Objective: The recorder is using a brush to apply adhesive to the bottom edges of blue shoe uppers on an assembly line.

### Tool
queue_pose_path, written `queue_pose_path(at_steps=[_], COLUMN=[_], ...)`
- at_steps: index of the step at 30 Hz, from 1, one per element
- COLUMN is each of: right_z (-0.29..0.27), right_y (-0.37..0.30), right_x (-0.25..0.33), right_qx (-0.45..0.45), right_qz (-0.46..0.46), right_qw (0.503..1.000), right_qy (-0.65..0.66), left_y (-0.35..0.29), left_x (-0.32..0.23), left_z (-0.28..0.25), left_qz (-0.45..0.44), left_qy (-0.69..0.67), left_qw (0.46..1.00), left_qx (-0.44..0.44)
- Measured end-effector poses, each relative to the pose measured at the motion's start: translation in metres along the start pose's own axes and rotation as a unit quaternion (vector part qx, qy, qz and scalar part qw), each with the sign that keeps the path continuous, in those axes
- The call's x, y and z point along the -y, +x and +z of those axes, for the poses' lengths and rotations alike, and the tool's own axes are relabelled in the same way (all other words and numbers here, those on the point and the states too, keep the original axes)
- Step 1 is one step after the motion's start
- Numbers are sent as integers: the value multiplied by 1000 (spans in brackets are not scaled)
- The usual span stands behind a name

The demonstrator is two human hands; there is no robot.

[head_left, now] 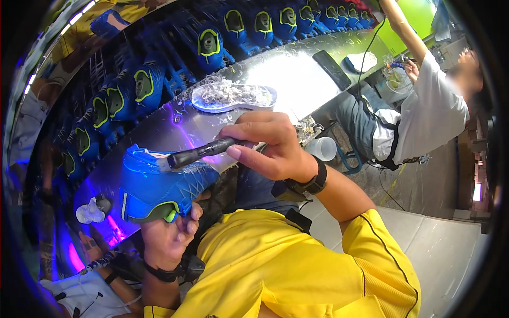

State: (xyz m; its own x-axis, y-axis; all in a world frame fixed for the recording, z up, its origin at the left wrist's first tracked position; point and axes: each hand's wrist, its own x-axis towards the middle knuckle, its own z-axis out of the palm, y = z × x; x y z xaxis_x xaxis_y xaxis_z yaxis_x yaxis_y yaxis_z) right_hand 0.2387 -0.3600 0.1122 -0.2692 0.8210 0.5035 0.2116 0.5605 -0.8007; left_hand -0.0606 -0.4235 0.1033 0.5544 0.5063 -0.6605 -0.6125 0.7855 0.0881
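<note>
The left hand (168, 239) is grasping an inverted blue shoe (156, 188). The right hand (278, 146) is pinching a black tool (196, 154) at its underside

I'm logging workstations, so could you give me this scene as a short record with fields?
Left hand: holds a blue shoe upper, upside down
Right hand: grips a black-handled tool
Tool end: at the upper's raised edge; contact unclear
Metal bench: white shoe sole strewn with pale shreds
Beyond: rows of blue shoe uppers
Right side: co-worker in white shirt
</note>
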Motion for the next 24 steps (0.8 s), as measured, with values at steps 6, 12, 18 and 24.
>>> queue_pose_path(at_steps=[6, 12, 18, 24], right_z=[-3, -10, -2, -18], right_y=[-28, -35, -35, -54], right_x=[-18, -17, -17, -6], right_qx=[29, 2, 17, -3], right_qz=[60, 162, 325, 198], right_qw=[998, 986, 945, 980], right_qy=[-22, 35, -30, 16], left_y=[0, 16, 56, 86], left_x=[2, 11, 1, -31], left_z=[0, -18, -29, -14], left_qz=[-8, 38, 54, 163], left_qy=[-18, 40, 102, 158], left_qw=[1000, 998, 988, 969], left_qx=[21, 14, 105, 93])
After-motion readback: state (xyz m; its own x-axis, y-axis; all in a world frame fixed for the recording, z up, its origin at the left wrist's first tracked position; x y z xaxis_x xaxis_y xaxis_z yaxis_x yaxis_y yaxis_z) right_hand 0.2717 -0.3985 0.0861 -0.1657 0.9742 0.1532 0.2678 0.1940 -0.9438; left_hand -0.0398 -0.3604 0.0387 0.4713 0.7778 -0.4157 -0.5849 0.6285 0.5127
